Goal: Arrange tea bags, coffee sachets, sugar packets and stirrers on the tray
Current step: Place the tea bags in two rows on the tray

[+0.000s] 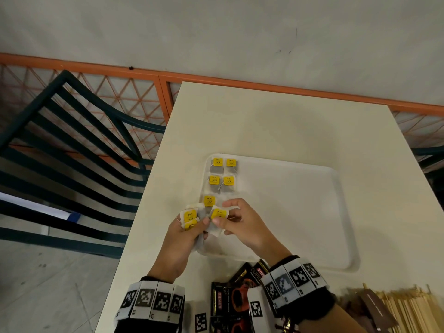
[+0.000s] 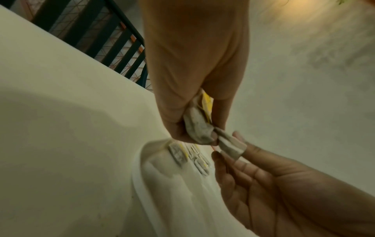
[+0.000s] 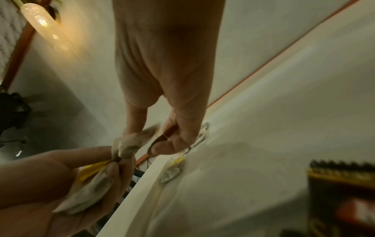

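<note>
A white tray (image 1: 341,212) lies on the cream table (image 1: 276,121). Several tea bags with yellow tags (image 1: 219,173) lie in rows along the tray's left side. My left hand (image 1: 192,228) grips a small bunch of tea bags (image 1: 191,217) over the tray's near left corner. Beside it, my right hand (image 1: 227,219) pinches a single tea bag (image 1: 218,214) between thumb and fingers, close against the bunch. The left wrist view shows the bunch (image 2: 198,123) in my left hand (image 2: 192,112) and the single bag (image 2: 231,146). In the right wrist view that single bag (image 3: 134,142) hangs from my right hand (image 3: 160,141).
Dark coffee sachets (image 1: 230,296) lie at the table's near edge between my wrists. Wooden stirrers (image 1: 406,308) and brown packets (image 1: 374,306) lie at the near right. A dark slatted chair (image 1: 72,140) stands left of the table, before an orange railing (image 1: 144,97).
</note>
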`<state>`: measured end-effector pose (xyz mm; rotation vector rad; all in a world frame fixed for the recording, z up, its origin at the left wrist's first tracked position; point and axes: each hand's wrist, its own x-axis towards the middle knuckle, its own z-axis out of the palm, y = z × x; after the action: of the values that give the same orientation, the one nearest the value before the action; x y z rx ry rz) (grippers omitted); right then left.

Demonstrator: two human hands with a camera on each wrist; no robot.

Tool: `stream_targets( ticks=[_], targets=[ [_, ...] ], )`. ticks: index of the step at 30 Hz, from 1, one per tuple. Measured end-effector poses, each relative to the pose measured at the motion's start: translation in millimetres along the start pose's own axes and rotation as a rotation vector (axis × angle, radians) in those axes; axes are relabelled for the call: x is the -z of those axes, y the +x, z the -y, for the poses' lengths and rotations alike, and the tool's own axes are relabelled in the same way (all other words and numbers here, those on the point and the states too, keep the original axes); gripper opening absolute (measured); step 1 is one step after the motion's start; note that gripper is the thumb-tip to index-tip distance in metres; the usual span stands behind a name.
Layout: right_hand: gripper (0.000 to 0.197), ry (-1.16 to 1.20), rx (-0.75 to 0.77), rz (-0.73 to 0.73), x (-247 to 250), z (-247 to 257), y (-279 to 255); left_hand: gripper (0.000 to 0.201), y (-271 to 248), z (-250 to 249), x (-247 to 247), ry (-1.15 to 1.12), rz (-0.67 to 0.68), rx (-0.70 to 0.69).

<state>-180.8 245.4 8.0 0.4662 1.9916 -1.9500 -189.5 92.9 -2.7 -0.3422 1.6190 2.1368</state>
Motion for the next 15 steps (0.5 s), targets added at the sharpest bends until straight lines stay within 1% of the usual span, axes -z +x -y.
stream_targets(
  ticks=[3, 4, 6, 8, 9, 11, 13, 15],
  targets=[
    [0.014, 0.154, -0.098, -0.034, -0.7, -6.5, 1.0, 0.016, 1.2, 0.9, -2.2, -0.010, -0.003, -0.018],
    [0.011, 0.216, -0.117, -0.049, -0.4, -7.1, 1.4, 0.017, 1.0, 1.3, -2.9, -0.006, 0.003, -0.016],
    [0.014, 0.340, -0.139, -0.060, -0.5, -6.0, 1.8, 0.020, 0.3, 2.6, -3.6, -0.008, 0.004, -0.003],
    [0.024, 0.432, -0.145, -0.065, -1.7, -5.7, 2.3, 0.021, 0.6, 3.7, -4.3, -0.027, -0.022, -0.004],
    [0.027, 0.441, -0.158, -0.067, -2.7, -6.4, 2.9, 0.024, 1.5, 4.7, -4.2, -0.035, -0.042, -0.003],
    [0.026, 0.388, -0.208, -0.056, -4.6, -7.5, 3.2, 0.032, 3.1, 6.3, -5.0, -0.067, -0.065, 0.005],
    [0.022, 0.338, -0.226, -0.046, -4.8, -9.4, 4.3, 0.030, 5.1, 7.3, -6.3, -0.075, -0.070, 0.005],
    [0.015, 0.327, -0.200, -0.083, -3.6, -9.7, 7.4, 0.023, 5.6, 7.9, -7.0, -0.054, -0.056, 0.001]
  ],
)
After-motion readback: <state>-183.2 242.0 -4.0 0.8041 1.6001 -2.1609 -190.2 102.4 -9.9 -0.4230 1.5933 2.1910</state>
